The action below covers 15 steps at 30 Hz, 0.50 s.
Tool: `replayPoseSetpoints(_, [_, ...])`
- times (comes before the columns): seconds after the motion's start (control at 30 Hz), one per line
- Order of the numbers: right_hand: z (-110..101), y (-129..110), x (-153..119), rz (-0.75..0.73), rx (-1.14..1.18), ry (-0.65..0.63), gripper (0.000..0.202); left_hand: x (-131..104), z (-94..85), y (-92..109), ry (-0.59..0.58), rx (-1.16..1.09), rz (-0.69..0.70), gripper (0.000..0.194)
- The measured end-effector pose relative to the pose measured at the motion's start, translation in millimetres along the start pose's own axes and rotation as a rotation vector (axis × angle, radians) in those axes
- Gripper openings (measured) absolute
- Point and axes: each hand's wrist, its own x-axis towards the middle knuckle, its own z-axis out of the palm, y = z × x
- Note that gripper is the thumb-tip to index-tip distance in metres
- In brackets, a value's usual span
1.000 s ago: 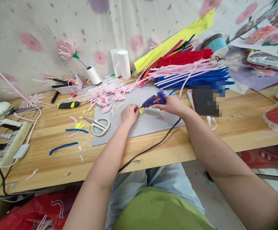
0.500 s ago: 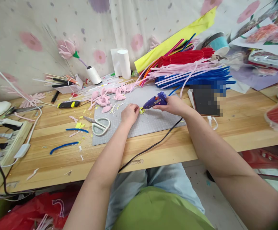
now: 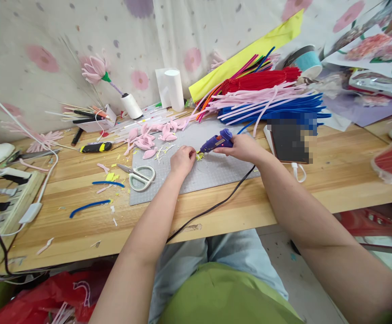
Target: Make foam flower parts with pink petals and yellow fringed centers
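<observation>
Pointing its nozzle toward 9 o'clock, a purple plastic glue gun [image 3: 218, 142] is gripped in the right hand [image 3: 245, 147], fingers closed around its handle, above a grey gridded cutting mat [image 3: 226, 166]. The nozzle is at the fingertips of the left hand [image 3: 183, 160], which are pinched narrow at a small yellow fringed piece [image 3: 200, 157]; whether nozzle and piece touch cannot be told. From the gun, a black cable [image 3: 216, 204] curves toward 7 o'clock. White-handled scissors [image 3: 142, 178] lie at 8 o'clock, partly on the mat, with pale pink fuzzy petals [image 3: 145, 140] at 9 o'clock. Farther out on the light wooden surface [image 3: 331, 166], red fuzzy stems [image 3: 262, 82] are bundled toward 1 o'clock, and a black-and-yellow cutter [image 3: 96, 147] lies at 9 o'clock.
</observation>
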Motion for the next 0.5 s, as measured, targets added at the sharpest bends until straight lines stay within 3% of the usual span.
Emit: replayPoseSetpoints(0.5, [-1.3,-4.5,0.1,-0.021,-0.015,-0.015,0.043,0.1,0.3,-0.1,0.001,0.008,-0.006,0.017])
